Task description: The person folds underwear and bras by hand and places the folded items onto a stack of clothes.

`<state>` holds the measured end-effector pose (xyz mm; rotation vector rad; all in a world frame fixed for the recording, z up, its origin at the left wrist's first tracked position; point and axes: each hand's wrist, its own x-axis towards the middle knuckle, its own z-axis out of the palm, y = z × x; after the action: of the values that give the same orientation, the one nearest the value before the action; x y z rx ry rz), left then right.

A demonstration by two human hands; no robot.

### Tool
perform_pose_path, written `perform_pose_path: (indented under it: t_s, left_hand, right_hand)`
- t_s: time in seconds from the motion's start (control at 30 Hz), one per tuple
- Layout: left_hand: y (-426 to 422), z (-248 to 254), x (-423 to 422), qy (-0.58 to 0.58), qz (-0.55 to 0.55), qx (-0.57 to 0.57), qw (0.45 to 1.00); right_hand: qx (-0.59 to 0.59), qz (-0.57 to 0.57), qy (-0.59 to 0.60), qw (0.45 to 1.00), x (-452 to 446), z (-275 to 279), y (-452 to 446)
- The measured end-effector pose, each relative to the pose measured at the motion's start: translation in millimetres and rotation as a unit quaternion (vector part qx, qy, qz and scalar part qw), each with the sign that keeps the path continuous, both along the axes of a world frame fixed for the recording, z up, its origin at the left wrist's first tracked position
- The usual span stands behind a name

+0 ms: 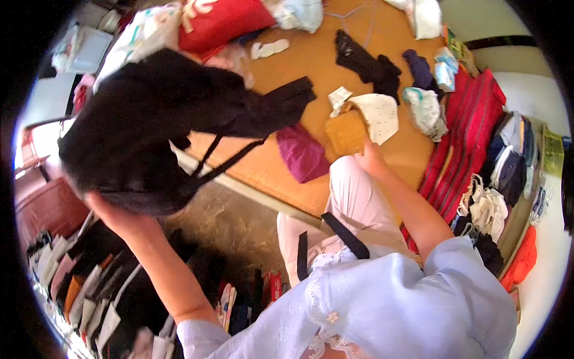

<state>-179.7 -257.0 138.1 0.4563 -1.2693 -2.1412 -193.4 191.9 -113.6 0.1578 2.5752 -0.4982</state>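
My left hand [116, 215] is closed on the lower edge of a black garment [143, 125], held up at the left. A sleeve-like part of it reaches toward the middle, and two dark straps [224, 161] hang from it. Close to my knee, my right hand [372, 159] pinches the lower right corner of a flat mustard-yellow folded piece [347, 133], possibly cloth; its fingers are partly hidden. Behind that piece lies a white patterned cloth [379, 116]. To its left is a purple cloth [303, 154] on the tan mat [251, 173].
Black clothing [368, 63] lies farther back on the mat. A red striped textile [457, 128] runs along the right, beside piled clothes [508, 155]. A red bag or pillow [224, 24] is at the back. Many dark and white items [101, 293] fill the lower left.
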Motion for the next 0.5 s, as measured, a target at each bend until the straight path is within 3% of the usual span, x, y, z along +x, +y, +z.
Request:
perform_pose_path:
  t_s: [0.07,0.1,0.13,0.2,0.27,0.37,0.4,0.47,0.5]
  left_hand:
    - [22.9,-24.1,-8.6,-0.147,-0.002,-0.049,0.988]
    - [22.9,-47.9,-2.3,-0.179,-0.060,-0.226,0.956]
    - [27.5,-61.5,-3.7,-0.203,-0.111,-0.397,0.888]
    - [45.3,-77.6,-9.1,-0.174,-0.137,-0.370,0.902]
    - [57.6,-85.5,-18.1,-0.217,-0.084,-0.313,0.921]
    - [81.8,-90.1,-32.0,-0.255,-0.063,-0.191,0.946]
    - [89.4,-97.5,-35.0,-0.311,-0.067,-0.270,0.909]
    - [107.2,-128.2,-36.3,-0.290,-0.135,-0.254,0.913]
    - [115.9,-153.5,-37.0,-0.285,-0.184,-0.292,0.894]
  right_hand:
    - [-0.007,-0.036,0.013,0.999,-8.6,-12.6,28.9]
    - [0.004,-0.059,0.000,0.998,-19.3,-5.4,31.9]
    - [0.014,-0.080,-0.014,0.997,-28.7,-2.2,37.3]
    - [0.015,-0.118,-0.012,0.993,-36.4,-25.7,62.2]
    - [-0.024,-0.157,-0.013,0.987,-45.2,-50.6,88.7]
    - [0.035,-0.175,-0.042,0.983,-65.4,-53.0,95.0]
    - [0.029,-0.178,-0.061,0.982,-74.0,-51.5,93.4]
    - [0.020,-0.186,-0.100,0.977,-88.7,-51.9,89.2]
    - [0.019,-0.135,-0.079,0.988,-90.2,-68.7,89.5]
